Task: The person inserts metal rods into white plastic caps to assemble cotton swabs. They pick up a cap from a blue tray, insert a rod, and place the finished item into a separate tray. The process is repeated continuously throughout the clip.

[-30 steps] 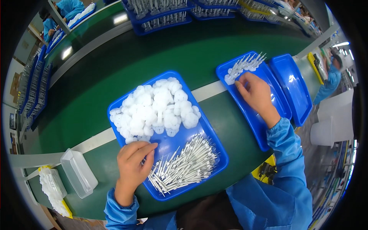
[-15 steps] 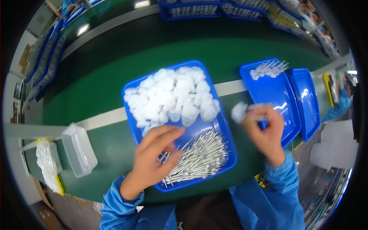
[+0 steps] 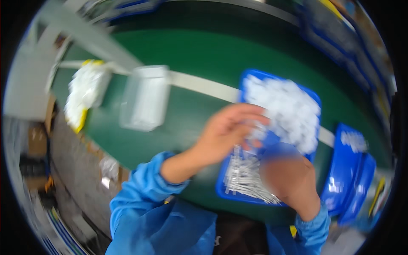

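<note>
The picture is smeared by motion. A blue tray (image 3: 222,187) lies on the green table (image 3: 204,51); its far half holds a heap of white round pieces (image 3: 289,106), its near half a pile of thin white sticks (image 3: 242,176). My left hand (image 3: 229,131) reaches over the tray's left side, fingertips at the border between the round pieces and the sticks. My right hand (image 3: 291,178) hovers over the tray's near right corner, very blurred. What either hand holds is unreadable. Both sleeves are blue.
Two stacked blue trays (image 3: 344,178) stand to the right, with a few white pieces (image 3: 353,141) in the upper one. A clear plastic box (image 3: 144,100) and a plastic bag of white material (image 3: 85,91) sit at the left. The table's near edge runs below my arms.
My right hand has come from the right-hand tray to the near right corner of the middle tray. My left hand stays over the sticks. The view has swung left and tilted.
</note>
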The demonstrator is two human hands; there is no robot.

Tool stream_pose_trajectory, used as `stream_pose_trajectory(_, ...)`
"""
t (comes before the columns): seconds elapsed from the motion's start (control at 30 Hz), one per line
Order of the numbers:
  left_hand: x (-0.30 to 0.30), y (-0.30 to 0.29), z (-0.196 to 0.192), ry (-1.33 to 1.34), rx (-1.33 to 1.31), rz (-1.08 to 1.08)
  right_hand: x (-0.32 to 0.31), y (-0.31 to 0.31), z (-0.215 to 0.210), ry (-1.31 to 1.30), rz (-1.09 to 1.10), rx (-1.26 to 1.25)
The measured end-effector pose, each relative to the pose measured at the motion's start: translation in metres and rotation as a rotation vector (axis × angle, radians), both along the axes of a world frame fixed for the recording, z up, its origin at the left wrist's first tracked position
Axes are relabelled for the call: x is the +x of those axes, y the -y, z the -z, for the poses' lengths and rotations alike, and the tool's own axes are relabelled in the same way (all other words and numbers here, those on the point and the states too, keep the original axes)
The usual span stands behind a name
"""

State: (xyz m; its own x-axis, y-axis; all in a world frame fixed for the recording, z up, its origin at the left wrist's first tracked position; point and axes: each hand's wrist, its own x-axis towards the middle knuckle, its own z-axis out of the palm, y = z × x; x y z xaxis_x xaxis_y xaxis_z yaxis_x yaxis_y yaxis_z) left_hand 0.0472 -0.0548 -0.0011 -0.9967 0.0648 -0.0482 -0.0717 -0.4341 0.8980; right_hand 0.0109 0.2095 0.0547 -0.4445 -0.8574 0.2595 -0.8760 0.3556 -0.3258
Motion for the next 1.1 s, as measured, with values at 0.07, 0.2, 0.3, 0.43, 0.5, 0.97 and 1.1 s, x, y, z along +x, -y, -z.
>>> stream_pose_trajectory(0.07,-0.006,-0.002,-0.009,-0.008,-0.119,0.024,-0.001,0.02,-0.001,-0.046,-0.077,0.026)
stream_pose_trajectory(0.2,-0.011,0.002,0.008,-0.255,-0.285,-0.039,0.001,0.055,0.012,-0.154,-0.133,0.121)
stream_pose_trajectory(0.3,-0.008,0.005,0.005,-0.182,-0.232,-0.066,-0.005,0.054,0.024,-0.121,-0.153,0.225)
stream_pose_trajectory(0.43,-0.009,0.007,0.009,-0.153,0.032,-0.017,-0.007,0.047,0.015,0.027,-0.097,0.073)
stream_pose_trajectory(0.5,-0.011,0.003,0.011,-0.129,0.152,0.037,-0.005,0.033,0.013,0.104,0.009,-0.066)
stream_pose_trajectory(0.97,-0.011,-0.045,0.0,-0.269,-0.474,0.104,-0.023,0.0,0.017,-0.072,0.288,-0.377)
stream_pose_trajectory(1.1,-0.012,-0.052,0.008,-0.249,-0.389,0.045,-0.019,-0.019,0.021,-0.062,0.505,-0.408)
